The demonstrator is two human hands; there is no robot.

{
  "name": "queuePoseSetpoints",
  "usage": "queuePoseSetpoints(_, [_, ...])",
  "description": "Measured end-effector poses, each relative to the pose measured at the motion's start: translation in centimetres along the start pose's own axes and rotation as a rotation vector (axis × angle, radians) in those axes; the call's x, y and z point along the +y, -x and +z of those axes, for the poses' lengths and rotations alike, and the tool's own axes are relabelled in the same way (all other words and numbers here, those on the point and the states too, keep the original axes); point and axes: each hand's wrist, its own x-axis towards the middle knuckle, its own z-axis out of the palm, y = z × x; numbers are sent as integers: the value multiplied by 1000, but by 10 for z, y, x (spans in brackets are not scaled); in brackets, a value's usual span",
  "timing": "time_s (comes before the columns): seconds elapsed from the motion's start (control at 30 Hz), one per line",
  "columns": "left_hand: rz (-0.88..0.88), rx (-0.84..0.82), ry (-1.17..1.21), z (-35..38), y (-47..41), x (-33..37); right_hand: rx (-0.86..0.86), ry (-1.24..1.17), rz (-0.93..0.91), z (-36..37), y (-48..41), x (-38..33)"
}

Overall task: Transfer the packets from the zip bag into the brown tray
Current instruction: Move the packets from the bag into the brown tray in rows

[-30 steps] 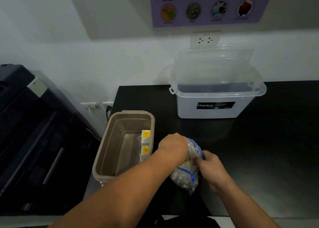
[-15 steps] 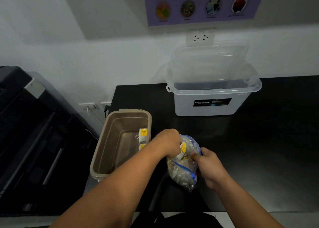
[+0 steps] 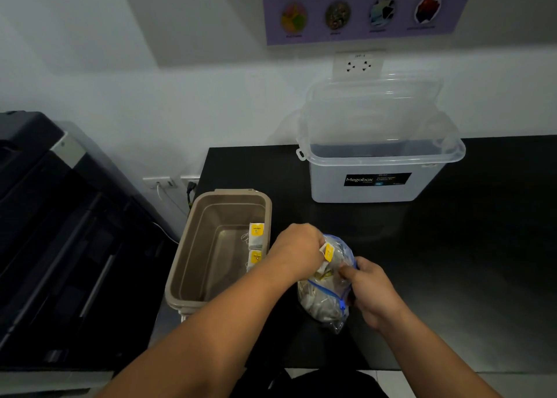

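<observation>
Left hand (image 3: 297, 250) grips a white packet with a yellow tag (image 3: 328, 252) at the mouth of the clear blue-zippered plastic bag (image 3: 322, 302). Right hand (image 3: 372, 289) pinches the bag's edge on the black table (image 3: 452, 262). Two similar packets (image 3: 256, 231) lie inside the brown rectangular plastic tray (image 3: 199, 256) just beside.

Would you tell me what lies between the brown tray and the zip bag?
The left hand, pinching a yellow-tagged packet, as the head view shows.
</observation>
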Motion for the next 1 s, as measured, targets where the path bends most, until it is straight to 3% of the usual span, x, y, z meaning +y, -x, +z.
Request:
queuePoseSetpoints(0.13, [24,6,48,-7,0,-7,21,-3,-12,7,-5,2])
queuePoseSetpoints(0.37, [43,-190,-89,-12,-8,-3,58,-16,-20,15,-6,1])
queuePoseSetpoints(0.53, [188,-61,-29,-17,-5,-17,117,-23,-25,21,-4,4])
queuePoseSetpoints(0.73, [228,108,202,-45,-3,-25,159,-56,-11,30,1,2])
queuePoseSetpoints(1.0, [169,90,384,-92,21,-78,188,-84,1,40,10,4])
